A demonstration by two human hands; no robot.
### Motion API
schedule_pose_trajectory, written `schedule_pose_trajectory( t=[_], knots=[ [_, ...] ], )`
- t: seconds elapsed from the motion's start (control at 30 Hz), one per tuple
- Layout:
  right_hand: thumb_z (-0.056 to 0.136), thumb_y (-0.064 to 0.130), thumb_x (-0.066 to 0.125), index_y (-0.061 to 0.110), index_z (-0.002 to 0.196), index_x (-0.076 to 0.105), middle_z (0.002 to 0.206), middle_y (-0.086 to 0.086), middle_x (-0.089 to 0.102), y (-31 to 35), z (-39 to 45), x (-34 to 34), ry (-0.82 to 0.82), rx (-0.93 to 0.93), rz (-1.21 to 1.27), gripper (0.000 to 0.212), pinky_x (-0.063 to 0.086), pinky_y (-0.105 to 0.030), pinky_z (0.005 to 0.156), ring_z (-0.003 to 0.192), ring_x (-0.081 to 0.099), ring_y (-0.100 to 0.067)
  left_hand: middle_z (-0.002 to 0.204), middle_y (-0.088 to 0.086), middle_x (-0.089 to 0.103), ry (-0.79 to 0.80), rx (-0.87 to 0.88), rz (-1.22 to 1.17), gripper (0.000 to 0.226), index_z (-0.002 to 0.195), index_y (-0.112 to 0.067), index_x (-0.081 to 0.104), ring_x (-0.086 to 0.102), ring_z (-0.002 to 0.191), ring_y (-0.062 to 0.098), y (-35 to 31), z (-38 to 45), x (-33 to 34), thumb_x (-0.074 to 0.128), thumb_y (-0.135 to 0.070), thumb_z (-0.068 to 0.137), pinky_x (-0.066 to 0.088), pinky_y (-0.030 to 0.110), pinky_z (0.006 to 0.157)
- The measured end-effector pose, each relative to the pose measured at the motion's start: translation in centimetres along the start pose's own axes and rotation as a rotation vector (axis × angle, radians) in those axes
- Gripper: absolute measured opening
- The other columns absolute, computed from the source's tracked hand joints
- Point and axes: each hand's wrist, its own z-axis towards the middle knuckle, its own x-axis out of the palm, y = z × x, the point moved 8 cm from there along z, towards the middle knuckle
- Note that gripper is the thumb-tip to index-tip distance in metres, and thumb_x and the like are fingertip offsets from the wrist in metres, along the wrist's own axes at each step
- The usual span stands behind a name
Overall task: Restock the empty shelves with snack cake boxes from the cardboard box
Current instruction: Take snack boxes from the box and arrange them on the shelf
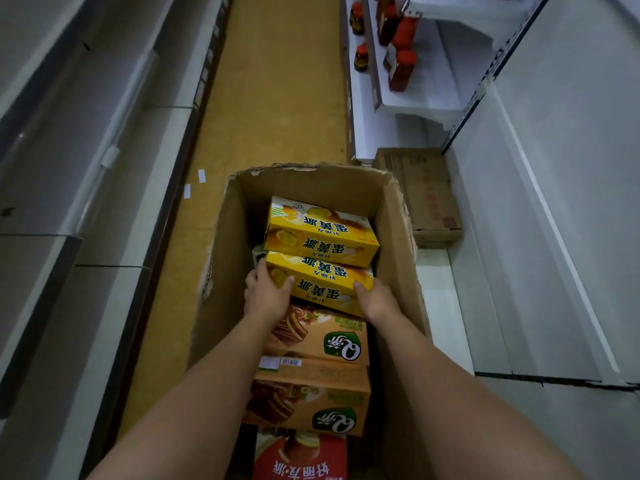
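An open cardboard box stands on the aisle floor, holding several snack cake boxes. My left hand grips the left end of a yellow snack cake box, thumb on top. My right hand grips its right end. A second yellow box lies just beyond it. Two brown snack cake boxes lie nearer me, under my forearms, and a red box shows at the bottom edge.
White shelves run along the right. Grey shelves line the left. A closed cardboard carton sits on the low right shelf base. Red-capped bottles stand on far right shelves. The yellow floor stretches ahead.
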Motion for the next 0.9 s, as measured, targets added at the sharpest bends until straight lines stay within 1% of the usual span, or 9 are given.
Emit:
schedule_pose_trajectory(
  t=[0.1,0.2,0.27,0.37,0.43,0.5,0.57,0.73,0.9],
  knots=[
    [0.099,0.042,0.041,0.006,0.144,0.034,0.148,-0.015,0.033,0.2,1.4,0.2,-0.011,0.047,-0.012,0.058,0.037,-0.044,0.106,0.131,0.040,-0.036,0.158,0.013,0.011,-0.020,-0.055,-0.048,0.077,0.153,-0.022,0.008,0.023,0.141,0.039,-0.1,2.1,0.1,0.053,-0.041,0.094,0.027,0.051,0.113],
    [0.100,0.042,0.039,0.008,0.148,0.028,0.154,-0.012,0.024,0.4,2.5,0.8,0.000,0.050,-0.027,0.060,0.033,-0.045,0.110,0.136,0.034,-0.035,0.156,0.015,0.017,-0.017,-0.102,-0.110,0.080,0.153,-0.021,0.008,0.027,0.139,0.040,0.1,3.7,0.7,0.056,-0.043,0.092,0.028,0.052,0.112],
    [0.100,0.043,0.038,0.011,0.150,0.025,0.157,-0.011,0.019,0.6,3.2,1.0,0.004,0.038,-0.030,0.060,0.030,-0.046,0.112,0.138,0.030,-0.035,0.153,0.016,0.024,-0.008,-0.121,-0.148,0.079,0.152,-0.019,0.014,0.031,0.136,0.041,0.1,4.5,1.2,0.057,-0.045,0.091,0.031,0.053,0.110],
    [0.099,0.045,0.037,0.013,0.149,0.027,0.156,-0.012,0.022,0.5,3.9,1.2,0.004,0.054,-0.056,0.060,0.031,-0.045,0.111,0.137,0.031,-0.037,0.144,0.017,0.035,-0.001,-0.167,-0.215,0.069,0.146,-0.015,0.027,0.040,0.129,0.040,0.5,5.4,1.4,0.057,-0.045,0.091,0.037,0.049,0.106],
    [0.099,0.048,0.035,0.016,0.150,0.026,0.155,-0.011,0.023,0.5,4.0,1.5,0.016,0.084,-0.091,0.061,0.029,-0.044,0.110,0.137,0.028,-0.039,0.142,0.017,0.039,0.014,-0.255,-0.375,0.068,0.144,-0.014,0.030,0.044,0.127,0.039,1.6,5.9,1.9,0.058,-0.045,0.090,0.040,0.049,0.103],
    [0.099,0.051,0.033,0.018,0.150,0.025,0.155,-0.011,0.023,0.7,3.8,1.8,0.025,0.110,-0.096,0.061,0.027,-0.043,0.109,0.138,0.024,-0.040,0.141,0.016,0.042,0.024,-0.340,-0.546,0.069,0.143,-0.015,0.032,0.046,0.125,0.038,2.4,5.9,2.6,0.061,-0.045,0.088,0.041,0.052,0.103],
    [0.099,0.052,0.031,0.018,0.149,0.027,0.153,-0.011,0.026,0.9,3.7,1.8,0.019,0.136,-0.070,0.060,0.025,-0.042,0.109,0.137,0.023,-0.040,0.139,0.015,0.045,0.008,-0.375,-0.624,0.068,0.141,-0.016,0.034,0.049,0.122,0.037,2.7,5.8,2.8,0.065,-0.042,0.087,0.043,0.053,0.101],
    [0.099,0.053,0.030,0.017,0.146,0.031,0.148,-0.012,0.034,1.3,2.2,1.0,-0.001,0.215,-0.125,0.059,0.026,-0.042,0.108,0.135,0.027,-0.037,0.134,0.013,0.048,-0.064,-0.384,-0.606,0.058,0.135,-0.017,0.042,0.053,0.115,0.036,2.9,5.3,1.2,0.066,-0.037,0.086,0.048,0.052,0.095],
    [0.098,0.054,0.034,0.017,0.145,0.034,0.149,-0.011,0.033,1.5,0.3,0.3,0.044,0.241,-0.229,0.059,0.026,-0.042,0.108,0.136,0.029,-0.034,0.130,0.013,0.049,-0.052,-0.380,-0.560,0.057,0.135,-0.015,0.045,0.053,0.111,0.038,3.0,4.0,-0.7,0.063,-0.037,0.086,0.049,0.053,0.093]
  ],
)
